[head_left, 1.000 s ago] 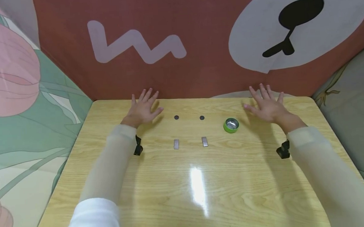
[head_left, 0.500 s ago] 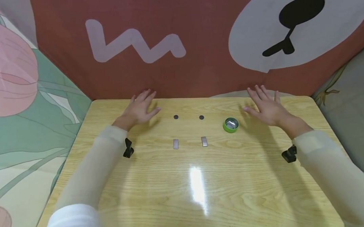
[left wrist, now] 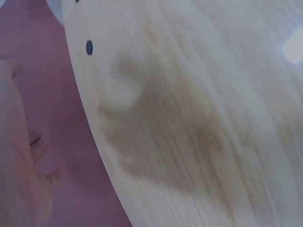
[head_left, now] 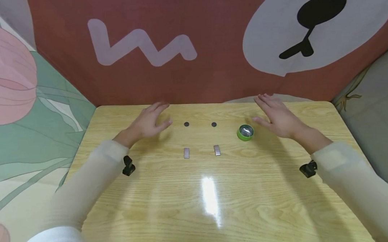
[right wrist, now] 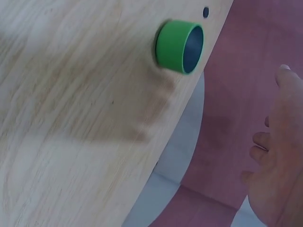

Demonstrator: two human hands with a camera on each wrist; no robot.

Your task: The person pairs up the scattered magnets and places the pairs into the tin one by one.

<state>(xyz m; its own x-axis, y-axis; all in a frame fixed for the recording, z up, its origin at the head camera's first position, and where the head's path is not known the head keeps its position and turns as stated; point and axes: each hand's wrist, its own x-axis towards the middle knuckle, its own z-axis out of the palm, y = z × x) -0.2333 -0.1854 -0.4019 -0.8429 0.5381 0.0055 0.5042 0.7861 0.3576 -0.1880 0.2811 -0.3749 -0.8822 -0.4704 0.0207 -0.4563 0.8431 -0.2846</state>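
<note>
My left hand hovers over the far left part of the table, fingers extended, holding nothing; in the left wrist view the hand shows at the left edge. Nearest to it is a dark disc. My right hand, also empty with fingers extended, hangs above the table right of a green round tin. The right wrist view shows the tin away from the hand. A second dark disc lies left of the tin. Two small flat rectangular pieces, left and right, lie nearer.
The wooden table meets a reddish-brown cloth backdrop at its far edge. Patterned cloth hangs at the left and grey cloth at the right. A black device is on the left wrist, another on the right.
Both forearms have spread outward and the hands have turned inward. The fingers are less spread, and the right hand has shifted slightly left toward the tin. The objects on the table lie as before.
</note>
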